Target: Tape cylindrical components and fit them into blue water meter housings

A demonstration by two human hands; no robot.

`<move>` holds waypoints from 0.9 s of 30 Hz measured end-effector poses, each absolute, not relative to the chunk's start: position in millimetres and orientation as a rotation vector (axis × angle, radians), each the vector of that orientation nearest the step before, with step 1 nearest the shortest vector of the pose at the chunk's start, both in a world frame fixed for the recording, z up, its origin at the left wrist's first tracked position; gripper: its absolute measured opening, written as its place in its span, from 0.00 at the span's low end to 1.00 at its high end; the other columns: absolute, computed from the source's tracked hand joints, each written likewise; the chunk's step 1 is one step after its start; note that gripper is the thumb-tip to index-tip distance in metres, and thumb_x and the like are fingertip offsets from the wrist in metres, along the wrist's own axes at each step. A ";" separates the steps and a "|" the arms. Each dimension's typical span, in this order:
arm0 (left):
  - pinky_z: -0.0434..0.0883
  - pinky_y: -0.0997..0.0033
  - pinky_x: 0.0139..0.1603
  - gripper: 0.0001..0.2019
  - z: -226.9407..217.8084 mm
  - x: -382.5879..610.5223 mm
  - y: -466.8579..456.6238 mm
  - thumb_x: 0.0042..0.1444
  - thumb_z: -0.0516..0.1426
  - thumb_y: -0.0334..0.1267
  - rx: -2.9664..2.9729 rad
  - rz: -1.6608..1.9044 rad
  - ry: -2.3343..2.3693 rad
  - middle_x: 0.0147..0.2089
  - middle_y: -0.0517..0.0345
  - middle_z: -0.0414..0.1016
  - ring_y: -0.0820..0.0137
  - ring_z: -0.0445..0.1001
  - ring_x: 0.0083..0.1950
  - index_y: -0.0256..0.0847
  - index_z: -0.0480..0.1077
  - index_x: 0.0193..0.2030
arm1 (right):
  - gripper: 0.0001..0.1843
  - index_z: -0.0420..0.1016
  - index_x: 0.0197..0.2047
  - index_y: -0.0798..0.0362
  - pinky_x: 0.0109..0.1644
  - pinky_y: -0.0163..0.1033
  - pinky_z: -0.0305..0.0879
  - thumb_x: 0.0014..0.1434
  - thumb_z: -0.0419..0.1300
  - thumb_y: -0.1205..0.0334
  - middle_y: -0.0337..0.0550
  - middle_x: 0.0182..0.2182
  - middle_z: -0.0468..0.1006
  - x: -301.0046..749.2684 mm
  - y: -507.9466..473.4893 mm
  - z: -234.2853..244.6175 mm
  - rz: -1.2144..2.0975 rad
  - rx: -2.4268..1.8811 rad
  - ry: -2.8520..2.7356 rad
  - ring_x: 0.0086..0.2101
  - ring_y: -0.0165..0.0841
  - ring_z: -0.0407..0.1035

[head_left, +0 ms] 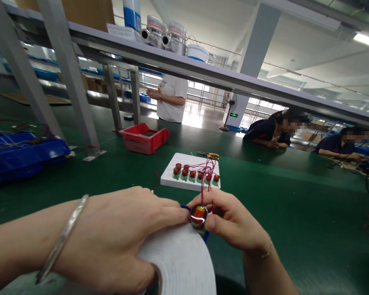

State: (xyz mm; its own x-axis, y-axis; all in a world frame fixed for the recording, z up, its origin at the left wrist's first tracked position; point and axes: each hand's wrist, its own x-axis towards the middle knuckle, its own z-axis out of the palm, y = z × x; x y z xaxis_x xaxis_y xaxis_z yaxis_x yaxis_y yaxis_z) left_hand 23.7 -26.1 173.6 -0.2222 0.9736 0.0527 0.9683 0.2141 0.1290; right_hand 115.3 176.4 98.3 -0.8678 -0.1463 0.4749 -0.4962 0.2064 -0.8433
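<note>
My left hand (123, 233) is closed over a large roll of white tape (187, 262), thumb at its core and fingers stretched along the top to its far edge. My right hand (233, 219) pinches a small round metal part (199, 216) with an orange-brown wrapped middle and red and black wires rising from it. The part is at the far edge of the roll, beside my left fingertips. A bit of blue shows behind it, its kind unclear. Just beyond, a white foam block (169, 180) carries several small orange-brown wired parts (192, 175).
Pliers with yellow handles (213, 155) lie behind the foam block. A red bin (141, 141) stands farther back, and a blue tray with wires (27, 151) sits left. A shelf (203, 69) on metal posts crosses above the green table (279, 196). Several people are across it.
</note>
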 end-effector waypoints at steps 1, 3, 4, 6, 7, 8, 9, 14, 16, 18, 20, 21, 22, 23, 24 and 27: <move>0.63 0.74 0.30 0.16 176.9 21.1 -26.5 0.28 0.51 0.28 1.890 0.186 2.349 0.30 0.68 0.71 0.69 0.71 0.30 0.46 0.65 0.28 | 0.18 0.73 0.52 0.49 0.40 0.32 0.62 0.62 0.61 0.49 0.42 0.40 0.72 115.1 175.1 98.3 1.723 0.587 -2.195 0.36 0.29 0.66; 0.63 0.73 0.31 0.15 182.5 17.2 -26.6 0.31 0.52 0.28 1.823 0.159 2.283 0.32 0.67 0.71 0.69 0.71 0.32 0.46 0.65 0.31 | 0.18 0.72 0.52 0.50 0.38 0.30 0.61 0.64 0.59 0.49 0.41 0.39 0.72 114.1 171.9 98.7 1.756 0.550 -2.191 0.36 0.27 0.65; 0.63 0.73 0.32 0.16 184.2 16.2 -26.4 0.31 0.52 0.28 1.809 0.152 2.288 0.33 0.67 0.70 0.68 0.71 0.33 0.46 0.65 0.32 | 0.18 0.71 0.51 0.51 0.37 0.30 0.60 0.64 0.58 0.49 0.41 0.39 0.73 113.4 170.3 98.9 1.771 0.537 -2.186 0.35 0.27 0.65; 0.62 0.72 0.32 0.16 185.3 15.8 -26.0 0.32 0.52 0.29 1.796 0.135 2.292 0.33 0.66 0.70 0.68 0.71 0.33 0.45 0.65 0.33 | 0.17 0.71 0.49 0.53 0.36 0.29 0.60 0.65 0.57 0.49 0.40 0.36 0.73 111.5 167.8 99.7 1.773 0.530 -2.185 0.34 0.26 0.65; 0.62 0.71 0.32 0.16 184.8 16.3 -25.9 0.33 0.52 0.29 1.790 0.129 2.293 0.33 0.66 0.70 0.67 0.71 0.33 0.46 0.65 0.33 | 0.17 0.71 0.48 0.54 0.36 0.29 0.59 0.65 0.57 0.49 0.40 0.35 0.73 110.7 167.0 100.1 1.749 0.532 -2.193 0.34 0.26 0.65; 0.62 0.70 0.32 0.16 183.9 16.8 -25.7 0.33 0.52 0.30 1.785 0.125 2.297 0.33 0.66 0.70 0.67 0.71 0.33 0.46 0.65 0.33 | 0.17 0.71 0.47 0.54 0.36 0.29 0.59 0.66 0.56 0.49 0.39 0.35 0.73 110.0 166.5 100.5 1.716 0.533 -2.204 0.34 0.26 0.65; 0.62 0.70 0.32 0.15 182.6 17.4 -25.7 0.34 0.52 0.30 1.782 0.119 2.303 0.34 0.65 0.70 0.67 0.71 0.33 0.45 0.65 0.33 | 0.16 0.71 0.46 0.54 0.37 0.30 0.59 0.66 0.55 0.50 0.39 0.34 0.73 109.6 166.4 101.0 1.676 0.530 -2.219 0.34 0.26 0.65; 0.62 0.67 0.33 0.13 174.8 19.9 -25.8 0.37 0.53 0.32 1.788 0.051 2.354 0.35 0.63 0.71 0.63 0.73 0.34 0.46 0.66 0.34 | 0.11 0.71 0.46 0.54 0.37 0.30 0.58 0.67 0.55 0.56 0.36 0.34 0.73 111.3 166.9 103.9 1.523 0.480 -2.313 0.33 0.25 0.64; 0.62 0.66 0.32 0.14 171.8 21.5 -25.8 0.39 0.53 0.32 1.813 0.011 2.375 0.35 0.63 0.71 0.62 0.73 0.34 0.46 0.66 0.36 | 0.10 0.71 0.45 0.53 0.37 0.30 0.57 0.67 0.55 0.56 0.35 0.34 0.73 111.9 166.8 104.6 1.503 0.450 -2.326 0.33 0.25 0.64; 0.63 0.64 0.32 0.15 169.3 23.9 -25.8 0.41 0.53 0.32 1.848 -0.021 2.395 0.36 0.62 0.71 0.61 0.73 0.34 0.46 0.66 0.38 | 0.10 0.70 0.44 0.53 0.37 0.30 0.57 0.68 0.53 0.56 0.35 0.33 0.72 111.2 166.7 104.5 1.515 0.431 -2.311 0.33 0.26 0.64; 0.64 0.62 0.33 0.16 167.3 26.5 -25.4 0.43 0.53 0.32 1.888 -0.046 2.417 0.38 0.61 0.72 0.60 0.73 0.35 0.46 0.67 0.41 | 0.12 0.70 0.44 0.53 0.38 0.31 0.58 0.69 0.52 0.54 0.36 0.34 0.72 109.6 167.1 103.7 1.559 0.430 -2.274 0.34 0.26 0.64; 0.65 0.61 0.34 0.17 166.5 27.8 -25.0 0.44 0.52 0.32 1.907 -0.056 2.429 0.38 0.61 0.72 0.60 0.73 0.36 0.47 0.67 0.43 | 0.13 0.70 0.43 0.53 0.38 0.31 0.58 0.69 0.51 0.54 0.36 0.34 0.72 108.7 167.4 103.2 1.583 0.429 -2.254 0.34 0.27 0.65; 0.66 0.60 0.35 0.17 165.9 28.7 -24.6 0.45 0.52 0.31 1.923 -0.063 2.441 0.39 0.61 0.72 0.59 0.73 0.36 0.47 0.67 0.44 | 0.14 0.70 0.44 0.54 0.39 0.31 0.58 0.69 0.50 0.53 0.37 0.34 0.72 108.0 168.0 102.7 1.606 0.426 -2.236 0.34 0.27 0.65; 0.66 0.60 0.35 0.18 165.4 29.4 -24.1 0.45 0.52 0.31 1.938 -0.068 2.450 0.39 0.60 0.72 0.59 0.73 0.37 0.47 0.67 0.45 | 0.14 0.70 0.44 0.54 0.39 0.32 0.59 0.69 0.50 0.53 0.38 0.34 0.73 107.6 168.6 102.3 1.623 0.424 -2.221 0.34 0.28 0.65; 0.67 0.59 0.36 0.19 165.1 29.7 -23.5 0.46 0.52 0.31 1.952 -0.074 2.452 0.40 0.60 0.72 0.59 0.73 0.38 0.47 0.67 0.46 | 0.15 0.70 0.44 0.54 0.39 0.32 0.59 0.69 0.50 0.52 0.38 0.35 0.73 107.4 169.4 102.1 1.638 0.422 -2.212 0.34 0.28 0.65; 0.66 0.60 0.37 0.21 164.0 28.2 -22.5 0.45 0.52 0.29 1.994 -0.088 2.442 0.41 0.60 0.73 0.59 0.73 0.39 0.47 0.67 0.47 | 0.17 0.71 0.45 0.55 0.39 0.33 0.59 0.68 0.51 0.49 0.40 0.35 0.72 108.6 171.7 103.0 1.666 0.441 -2.211 0.34 0.29 0.65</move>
State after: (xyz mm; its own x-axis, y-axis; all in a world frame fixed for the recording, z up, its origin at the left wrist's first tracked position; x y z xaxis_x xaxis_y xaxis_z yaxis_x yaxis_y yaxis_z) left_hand 28.2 -22.5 164.0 -0.2006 0.9793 -0.0256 0.9787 0.1991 -0.0510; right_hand 108.6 171.7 103.0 -0.8952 -0.0439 0.4434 -0.4384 0.2651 -0.8588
